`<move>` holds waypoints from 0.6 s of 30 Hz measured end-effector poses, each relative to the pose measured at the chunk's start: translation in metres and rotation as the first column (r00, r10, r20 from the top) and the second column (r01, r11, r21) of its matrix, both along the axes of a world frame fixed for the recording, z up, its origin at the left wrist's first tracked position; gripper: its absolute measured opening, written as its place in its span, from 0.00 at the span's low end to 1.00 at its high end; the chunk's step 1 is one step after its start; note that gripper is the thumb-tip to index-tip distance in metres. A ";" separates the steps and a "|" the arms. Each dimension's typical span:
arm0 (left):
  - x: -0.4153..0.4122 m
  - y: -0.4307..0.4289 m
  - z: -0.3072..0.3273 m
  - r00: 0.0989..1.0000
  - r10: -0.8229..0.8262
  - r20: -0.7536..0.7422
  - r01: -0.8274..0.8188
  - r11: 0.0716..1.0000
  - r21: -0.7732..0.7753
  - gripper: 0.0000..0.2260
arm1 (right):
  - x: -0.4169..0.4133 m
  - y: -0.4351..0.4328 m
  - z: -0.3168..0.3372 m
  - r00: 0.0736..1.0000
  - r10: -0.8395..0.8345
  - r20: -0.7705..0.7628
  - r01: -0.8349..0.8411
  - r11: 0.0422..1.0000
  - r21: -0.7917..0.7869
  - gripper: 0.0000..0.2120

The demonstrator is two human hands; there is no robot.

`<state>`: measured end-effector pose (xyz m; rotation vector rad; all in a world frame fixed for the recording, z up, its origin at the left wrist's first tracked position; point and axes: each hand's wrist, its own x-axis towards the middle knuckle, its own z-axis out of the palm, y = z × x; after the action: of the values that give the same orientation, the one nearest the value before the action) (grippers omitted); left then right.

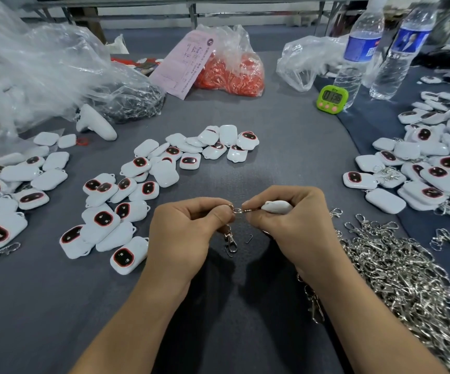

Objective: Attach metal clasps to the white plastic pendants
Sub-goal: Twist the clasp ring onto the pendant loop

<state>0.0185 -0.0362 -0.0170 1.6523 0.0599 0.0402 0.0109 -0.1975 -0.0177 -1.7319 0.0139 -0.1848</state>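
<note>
Here the left hand (188,228) is pinching the ring (237,210) of a clasp (230,240) dangling just below it, while the right hand (291,225) is gripping a pendant (276,206), bringing its corner to that ring. Both are looking light, stiff and slick, so fingertip holds at ring and corner seem best. Right of the pendant a clasp heap (396,271) is lying on the surface (286,147); left, loose pendants (126,190).
</note>
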 end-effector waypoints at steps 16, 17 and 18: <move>-0.002 0.006 -0.001 0.976 -0.050 0.212 -0.004 0.969 0.246 0.08 | -0.001 0.003 0.003 0.995 -0.058 -0.080 0.067 0.991 0.113 0.11; -0.003 0.006 -0.002 0.962 -0.072 0.262 -0.020 0.943 0.334 0.07 | 0.000 0.002 0.004 0.995 -0.049 -0.090 0.063 0.985 0.161 0.11; -0.005 0.006 -0.003 0.950 -0.103 0.295 -0.026 0.915 0.404 0.06 | -0.001 0.001 0.005 0.994 -0.043 -0.097 0.062 0.977 0.203 0.11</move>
<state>0.0133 -0.0304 -0.0205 2.0421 -0.2380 0.3007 0.0100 -0.1961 -0.0128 -1.5332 0.1417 -0.1372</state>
